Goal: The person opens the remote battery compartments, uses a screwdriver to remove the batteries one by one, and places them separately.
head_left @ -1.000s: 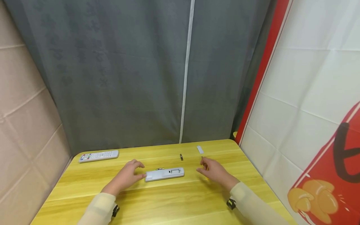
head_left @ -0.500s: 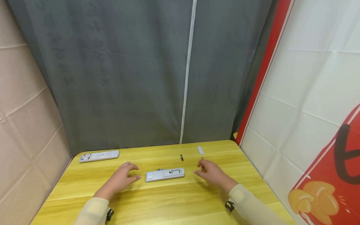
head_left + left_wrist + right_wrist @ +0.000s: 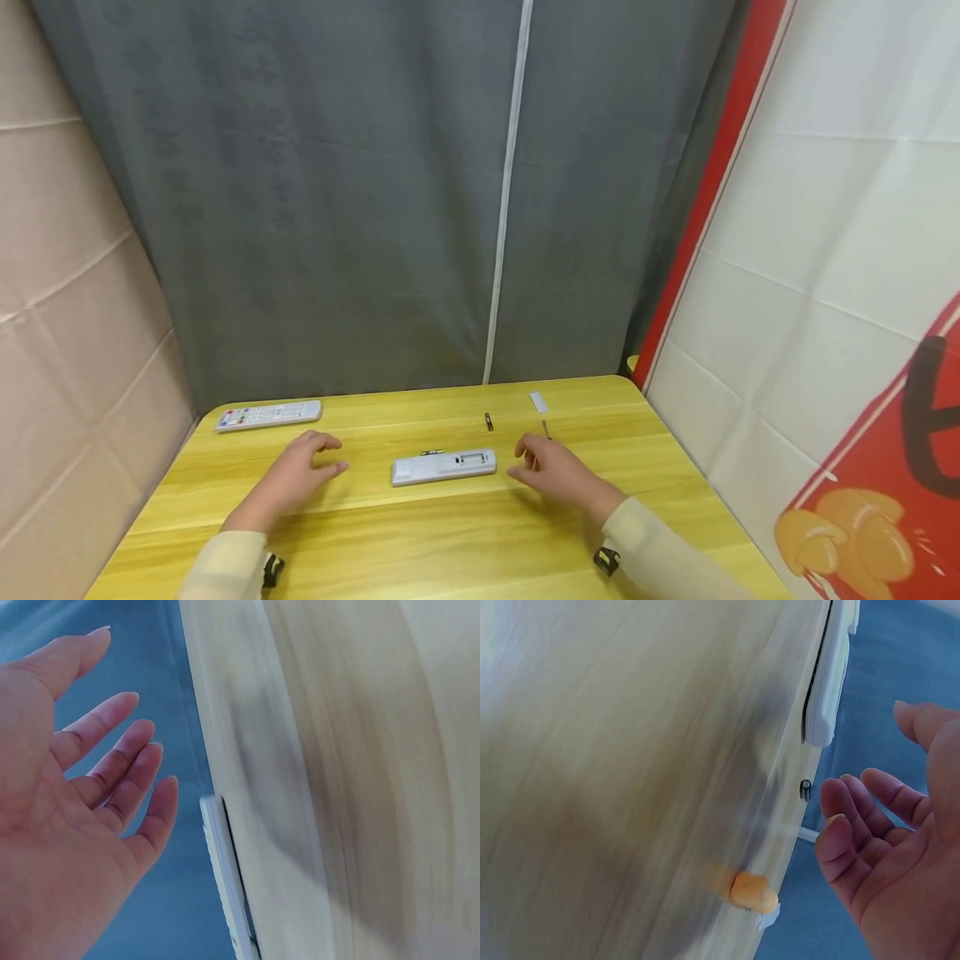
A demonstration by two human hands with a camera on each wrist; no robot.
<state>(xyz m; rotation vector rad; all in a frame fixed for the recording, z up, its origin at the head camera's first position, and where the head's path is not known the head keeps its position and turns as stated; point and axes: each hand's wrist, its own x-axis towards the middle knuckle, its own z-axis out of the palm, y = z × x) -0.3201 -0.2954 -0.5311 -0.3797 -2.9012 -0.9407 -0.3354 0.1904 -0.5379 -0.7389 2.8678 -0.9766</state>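
A white remote control [image 3: 444,467] lies back side up on the wooden table, its battery compartment open at the right end. Off to its left hovers my left hand [image 3: 288,482], empty, fingers loosely bent and spread from the thumb. My right hand [image 3: 558,472], also holding nothing, is over the table just right of the remote with relaxed, curled fingers. One small battery [image 3: 432,452] lies along the remote's far side, and another battery [image 3: 488,422] is farther back. A thin dark shaft [image 3: 546,428] shows beyond my right hand; the right wrist view shows an orange handle [image 3: 752,892] on the table.
A second remote control [image 3: 268,415], buttons up, lies at the table's back left. The small white battery cover [image 3: 538,402] is near the back right edge. A grey curtain [image 3: 337,208] hangs behind the table [image 3: 420,542], with light cloth walls on both sides.
My left hand has drawn away from the remote's left end, moving left and toward me. My right hand has shifted slightly left, showing more of the thin shaft. The things on the table stay put.
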